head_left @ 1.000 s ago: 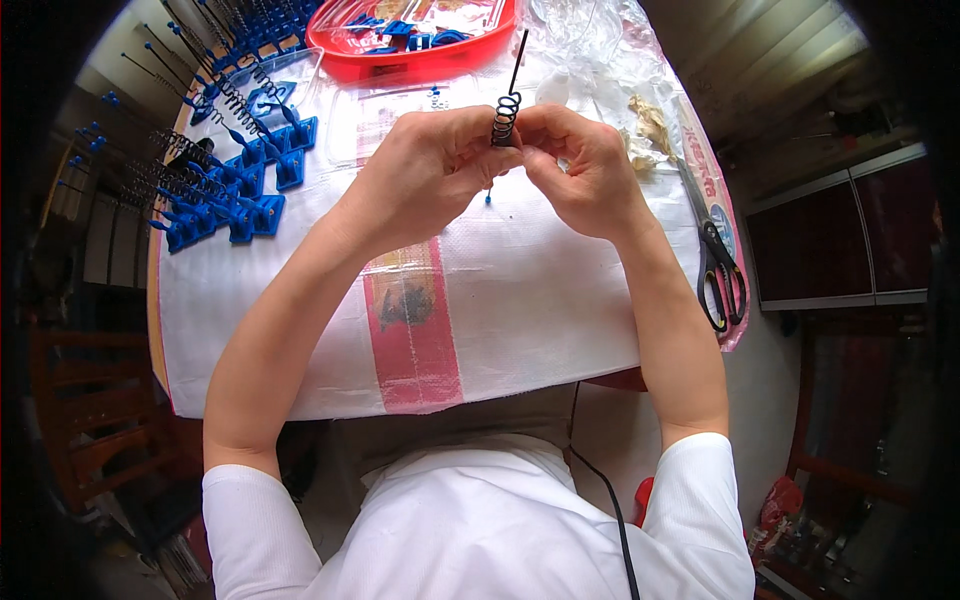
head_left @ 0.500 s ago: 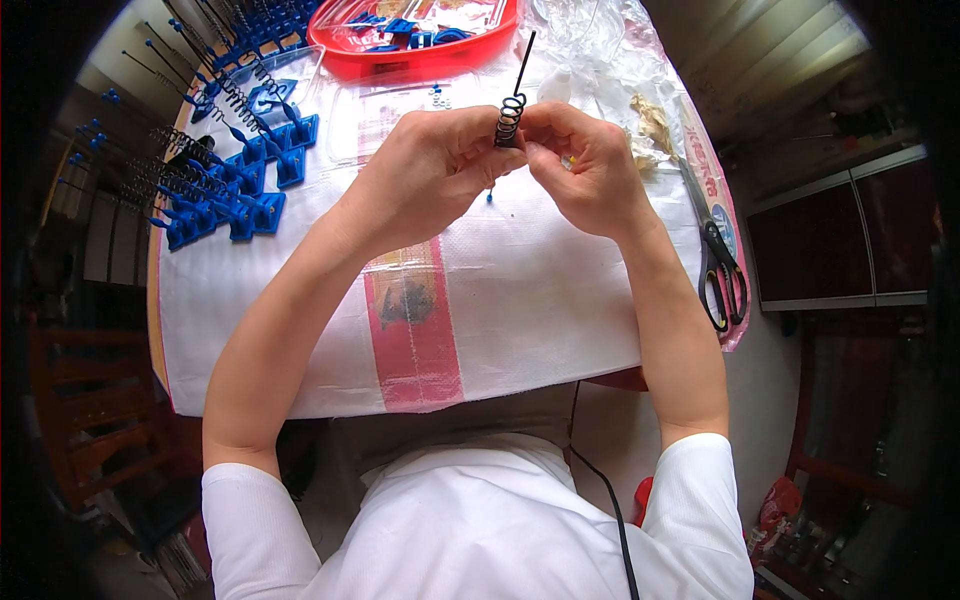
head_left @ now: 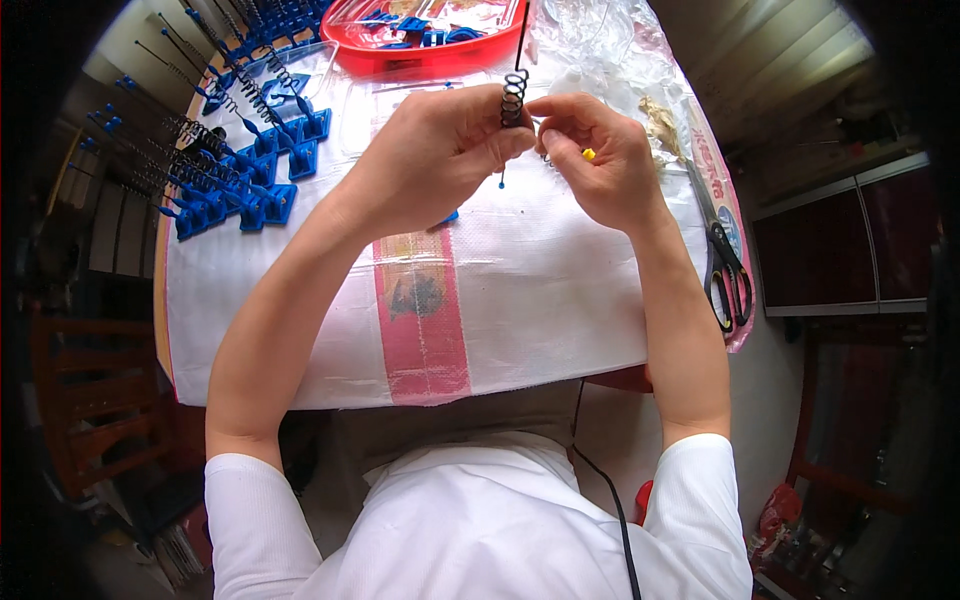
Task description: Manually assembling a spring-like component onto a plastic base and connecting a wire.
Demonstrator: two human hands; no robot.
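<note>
Black straight-tailed coil stands gripped in left hand, right hand holding a yellow piece.

The left-hand grip pinches a black coil spring near upright, its straight end extending upward. A blue bead shows below the left thumb. The right-hand grip is curled just beside the spring; a small yellow item shows at its fingers, and its contact with the spring cannot be determined. A white cover with a red stripe overlies the worktop. Far left: blue bases carrying springs. Far centre: a red basin containing blue parts. Right edge: black-handled scissors. Far right: crumpled clear film.
</note>
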